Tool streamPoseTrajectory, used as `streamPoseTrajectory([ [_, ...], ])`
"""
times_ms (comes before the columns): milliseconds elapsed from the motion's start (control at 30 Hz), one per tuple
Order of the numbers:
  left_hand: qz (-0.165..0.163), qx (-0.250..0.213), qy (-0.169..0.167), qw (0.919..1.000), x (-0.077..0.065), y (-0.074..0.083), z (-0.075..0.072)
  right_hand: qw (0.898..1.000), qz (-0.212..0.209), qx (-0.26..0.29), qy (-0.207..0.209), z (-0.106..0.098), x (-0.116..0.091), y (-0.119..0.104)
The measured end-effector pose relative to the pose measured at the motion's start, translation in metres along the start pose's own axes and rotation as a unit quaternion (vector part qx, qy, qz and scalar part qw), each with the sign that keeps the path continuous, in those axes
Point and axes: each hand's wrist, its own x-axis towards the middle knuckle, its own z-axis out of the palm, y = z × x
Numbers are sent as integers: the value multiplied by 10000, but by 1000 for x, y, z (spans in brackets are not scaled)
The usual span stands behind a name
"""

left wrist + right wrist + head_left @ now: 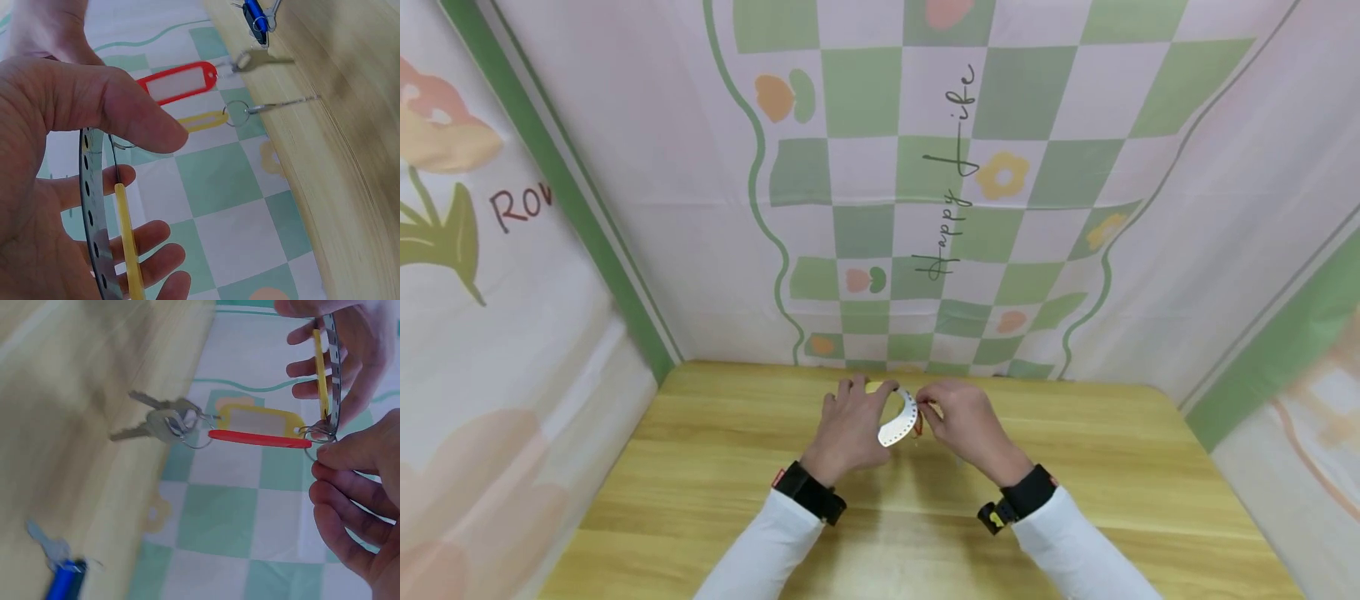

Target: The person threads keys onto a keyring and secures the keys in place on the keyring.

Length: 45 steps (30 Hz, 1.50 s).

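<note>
My left hand (852, 425) grips a curved metal strip (901, 421) with a row of holes along it, thumb on one side and fingers on the other. In the left wrist view a thin yellow piece (128, 237) runs beside that strip. My right hand (966, 423) pinches a small wire ring (310, 450) at the strip's end between thumb and forefinger. From there extend a red key tag (262, 439) and a yellow key tag (240, 414), with silver keys (165, 422) dangling from their far ends.
A blue key tag (253, 14) and a dark one with a key show against the wood in both wrist views. Under the hands lies the wooden tabletop (730, 467). A checkered cloth (940, 175) hangs behind it, with more printed cloth on both sides.
</note>
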Motion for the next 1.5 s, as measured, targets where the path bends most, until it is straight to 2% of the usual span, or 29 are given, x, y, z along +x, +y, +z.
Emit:
streamPoseTrajectory([
  [67,23,103,35,9999,0,1,1,9972,-501,-541,98,-1,2,-1],
  [133,51,183,76,9998,0,1,1,9928,-838,-842,125,-2,3,-2],
  [267,99,201,134,9997,-1,1,4,9906,-1002,-922,104,-1,3,-3],
  [367,94,161,149,9997,-1,1,5,9952,-699,-684,63,1,1,-3],
  [500,75,153,165,9997,-2,1,5,9997,214,65,-41,1,-2,-4],
  [600,60,150,170,9997,-2,1,5,9931,897,753,-70,1,-4,-5],
  [700,39,161,172,9997,-1,1,6,9867,1184,1117,-23,1,-6,-5],
  [800,21,196,175,9997,-1,2,7,9909,988,918,47,1,-6,-5],
  [933,30,314,189,9993,-1,2,8,9998,155,38,148,1,-4,-5],
  [1033,76,380,205,9990,-1,2,10,9972,-499,-532,177,1,-2,-5],
  [1133,111,415,213,9989,-1,1,11,9944,-792,-686,114,1,0,-5],
  [1267,115,442,236,9987,-1,-1,12,9964,-660,-531,-50,0,-1,-2],
  [1500,20,410,262,9988,1,-4,6,9994,184,-59,-288,-10,-3,13],
])
